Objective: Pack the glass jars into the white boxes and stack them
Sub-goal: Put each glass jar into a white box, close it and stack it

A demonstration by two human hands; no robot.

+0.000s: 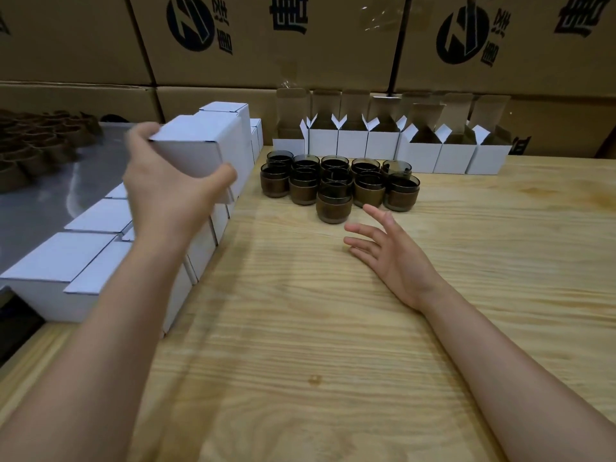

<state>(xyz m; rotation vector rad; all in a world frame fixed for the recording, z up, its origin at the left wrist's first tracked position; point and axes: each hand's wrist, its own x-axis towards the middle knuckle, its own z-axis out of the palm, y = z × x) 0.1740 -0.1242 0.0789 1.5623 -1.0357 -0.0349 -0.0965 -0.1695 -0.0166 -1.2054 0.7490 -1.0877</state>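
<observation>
Observed: left hand (166, 195) grips a closed white box (196, 145), fingers (141, 133) curled over its far top edge and thumb clamped on the near lower face; the box is in the air, tilted, just above the stack of closed boxes (93, 261) along the left edge of the bench (333, 361); whether a jar is inside cannot be seen; right hand (390, 251) holds nothing, fingers (363, 230) straight and spread, low over the bench and just short of the nearest of the glass jars (336, 185); the jars stand upright in a tight cluster at mid-bench, dark glass with a brown band, unpacked; behind them a row of open white boxes (383, 145) stands with flaps up, against brown cartons (300, 45)

Judgement: the step in hand is stacking the held box while the free hand goes for the next jar

Recommendations: level the box before lowering; square its edges to the box beneath so the pile does not lean; release only once it sits flat; the tall column at the far end looks least forgiving, so a lower place is safer; take the front jar by its banded wall and lift straight up, since its neighbours stand close enough to be knocked
</observation>
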